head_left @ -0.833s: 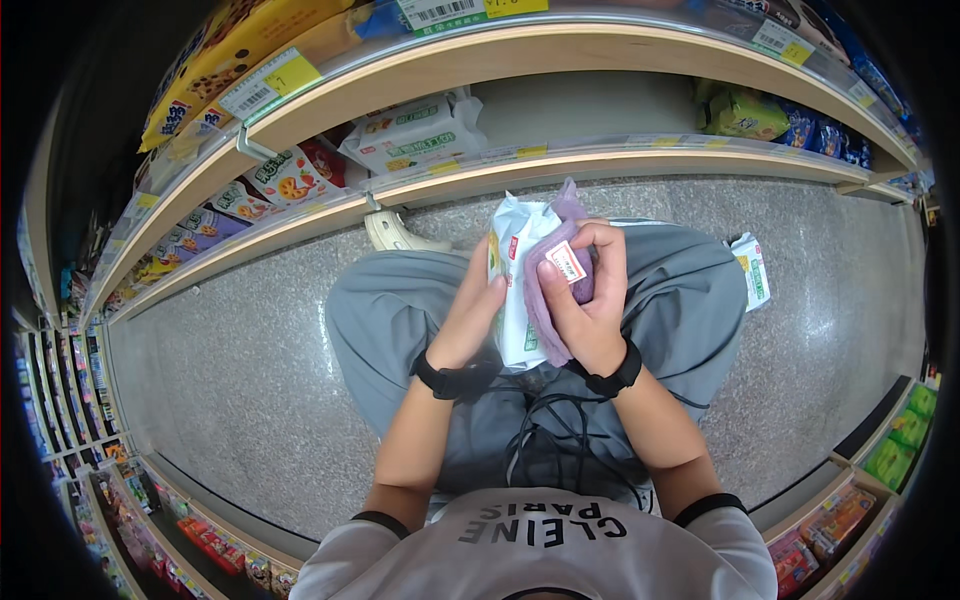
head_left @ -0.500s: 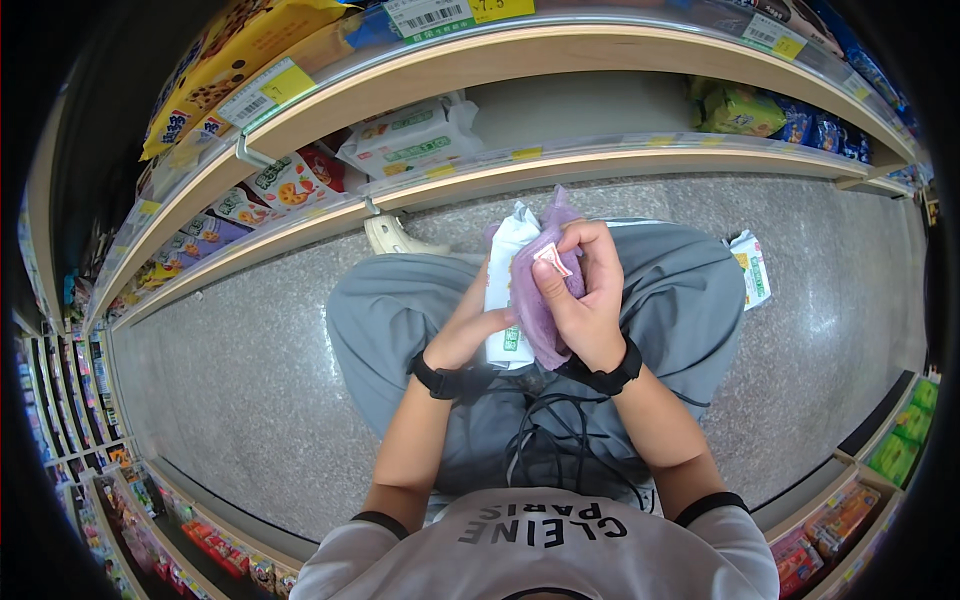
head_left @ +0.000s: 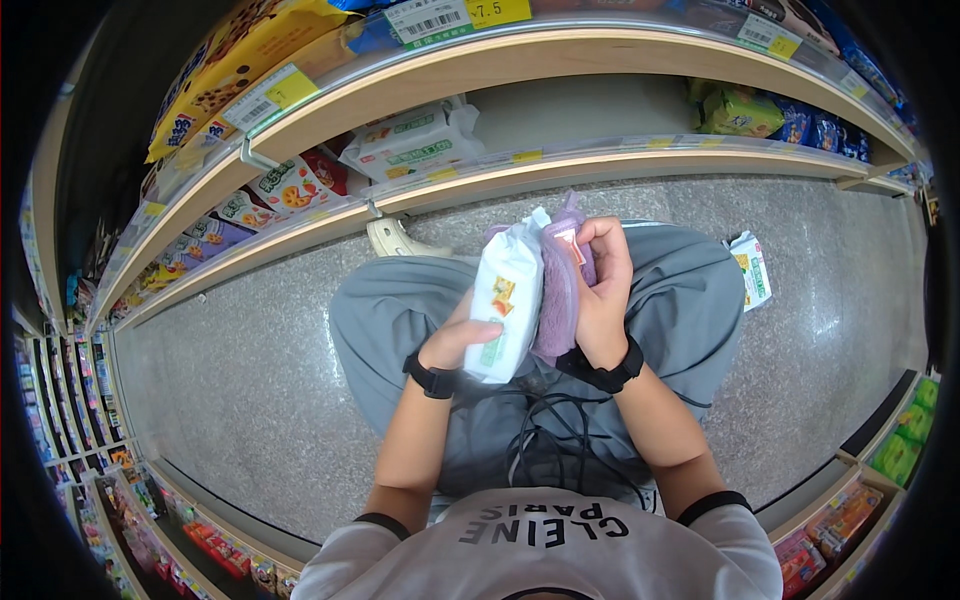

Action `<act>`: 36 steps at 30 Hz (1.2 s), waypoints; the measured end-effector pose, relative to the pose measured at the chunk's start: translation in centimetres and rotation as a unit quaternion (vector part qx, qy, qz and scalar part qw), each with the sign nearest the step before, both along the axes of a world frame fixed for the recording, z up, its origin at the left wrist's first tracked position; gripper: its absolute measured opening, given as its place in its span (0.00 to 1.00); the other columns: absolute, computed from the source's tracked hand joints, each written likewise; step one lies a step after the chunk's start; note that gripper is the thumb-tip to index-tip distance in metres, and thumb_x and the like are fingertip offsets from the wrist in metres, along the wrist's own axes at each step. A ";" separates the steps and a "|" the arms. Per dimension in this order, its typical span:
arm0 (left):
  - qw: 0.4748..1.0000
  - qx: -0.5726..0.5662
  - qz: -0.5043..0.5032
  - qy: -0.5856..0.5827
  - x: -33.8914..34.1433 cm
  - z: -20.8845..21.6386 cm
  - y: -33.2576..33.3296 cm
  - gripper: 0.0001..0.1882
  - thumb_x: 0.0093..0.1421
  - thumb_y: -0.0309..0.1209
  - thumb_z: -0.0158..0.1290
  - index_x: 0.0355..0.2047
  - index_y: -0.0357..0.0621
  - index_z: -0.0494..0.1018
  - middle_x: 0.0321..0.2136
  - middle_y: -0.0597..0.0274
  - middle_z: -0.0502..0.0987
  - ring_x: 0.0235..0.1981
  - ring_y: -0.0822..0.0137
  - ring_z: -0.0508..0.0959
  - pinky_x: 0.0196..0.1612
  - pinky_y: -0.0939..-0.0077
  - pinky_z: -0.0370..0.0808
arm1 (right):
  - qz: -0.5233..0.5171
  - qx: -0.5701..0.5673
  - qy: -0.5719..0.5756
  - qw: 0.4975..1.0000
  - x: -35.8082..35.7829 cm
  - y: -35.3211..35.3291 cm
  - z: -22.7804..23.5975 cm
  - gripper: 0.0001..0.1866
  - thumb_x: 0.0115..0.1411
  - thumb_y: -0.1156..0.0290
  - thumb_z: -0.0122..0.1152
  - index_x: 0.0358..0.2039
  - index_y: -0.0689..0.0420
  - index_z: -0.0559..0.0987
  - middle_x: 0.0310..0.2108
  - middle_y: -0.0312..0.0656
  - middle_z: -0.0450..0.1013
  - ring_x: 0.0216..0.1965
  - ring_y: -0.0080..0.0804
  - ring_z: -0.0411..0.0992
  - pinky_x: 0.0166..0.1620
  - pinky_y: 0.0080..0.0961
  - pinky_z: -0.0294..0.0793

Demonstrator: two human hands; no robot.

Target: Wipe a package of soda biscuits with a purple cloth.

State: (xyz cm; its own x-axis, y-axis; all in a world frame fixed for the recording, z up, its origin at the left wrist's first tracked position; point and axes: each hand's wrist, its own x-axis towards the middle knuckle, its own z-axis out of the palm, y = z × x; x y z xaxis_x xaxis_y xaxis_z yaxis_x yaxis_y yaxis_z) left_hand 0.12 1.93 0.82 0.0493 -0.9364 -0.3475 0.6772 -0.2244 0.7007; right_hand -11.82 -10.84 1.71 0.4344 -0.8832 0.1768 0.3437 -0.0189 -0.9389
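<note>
My left hand (head_left: 456, 338) is closed round a white snack packet (head_left: 507, 305) with a picture and green print on its front; the thumb lies across that front. Against the packet's right side is a folded purple cloth (head_left: 562, 300) with a small red-and-white label. My right hand (head_left: 604, 290) grips this cloth, its fingers bent over the top edge. Both things are held above my crossed legs. On the floor beside my right knee lies another white packet (head_left: 750, 270), partly hidden by the trouser leg.
In front, a low wooden shelf (head_left: 560, 168) holds white packets (head_left: 415, 142) on the left and green and blue packs (head_left: 740, 110) on the right. An upper shelf (head_left: 600, 50) juts out above it. A cream clog (head_left: 400, 240) pokes out by my left knee.
The white packet has turned so its printed front faces up, and it has shifted slightly left. My right hand and the purple cloth have moved a little away from its face.
</note>
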 end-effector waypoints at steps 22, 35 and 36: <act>0.966 -0.099 0.232 0.056 -0.2 -1.7 -1.0 0.38 0.53 0.48 0.47 0.58 0.37 0.55 0.53 0.50 0.65 0.52 0.58 0.67 0.55 0.65 0.63 | 0.123 -0.180 0.097 0.971 -0.4 2.4 1.9 0.07 0.53 0.76 0.58 0.28 0.61 0.69 0.26 0.45 0.69 0.30 0.41 0.72 0.35 0.25 0.70; 0.951 -0.116 0.269 0.096 0.1 -1.6 -0.9 0.36 0.55 0.51 0.45 0.58 0.42 0.56 0.52 0.54 0.66 0.51 0.58 0.68 0.55 0.63 0.63 | 0.113 -0.249 0.113 0.955 -0.2 2.6 1.8 0.07 0.52 0.77 0.59 0.26 0.61 0.68 0.24 0.44 0.68 0.25 0.41 0.70 0.30 0.27 0.69; 0.946 -0.121 0.278 0.112 0.4 -1.9 -0.8 0.35 0.56 0.52 0.44 0.58 0.42 0.57 0.52 0.54 0.66 0.51 0.58 0.68 0.54 0.63 0.63 | 0.147 -0.279 0.106 0.943 -0.3 2.8 1.9 0.07 0.51 0.78 0.60 0.26 0.61 0.69 0.24 0.45 0.69 0.25 0.39 0.71 0.30 0.25 0.70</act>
